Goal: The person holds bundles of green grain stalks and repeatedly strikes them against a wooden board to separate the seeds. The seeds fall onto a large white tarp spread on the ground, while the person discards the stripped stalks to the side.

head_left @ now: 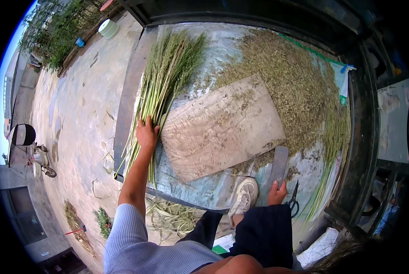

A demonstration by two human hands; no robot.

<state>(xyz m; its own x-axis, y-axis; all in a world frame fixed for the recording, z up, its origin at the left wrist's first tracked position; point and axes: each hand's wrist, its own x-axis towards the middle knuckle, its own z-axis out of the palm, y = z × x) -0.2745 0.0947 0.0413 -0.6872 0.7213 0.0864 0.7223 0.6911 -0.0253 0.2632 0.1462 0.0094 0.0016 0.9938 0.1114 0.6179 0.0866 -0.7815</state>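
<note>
My left hand (147, 133) lies on the lower stems of a bundle of green stalks (161, 89) with feathery, seeded heads pointing to the far side. Its fingers curl onto the stems. In my right hand (276, 193) is the end of a broad, flat knife (279, 163), its grey blade pointing away from me. The blade tip is close to the near right corner of a worn wooden board (223, 130), which lies askew and is sprinkled with plant bits. Black-handled scissors (294, 201) lie just right of my right hand.
Loose brownish-green seed heads (291, 86) cover the sheet beyond and right of the board. More long stalks (328, 176) lie along the right edge. My shoe (244, 196) rests on the platform's near side. Cut stems (170, 214) litter the floor. A dark frame (371, 114) borders the right.
</note>
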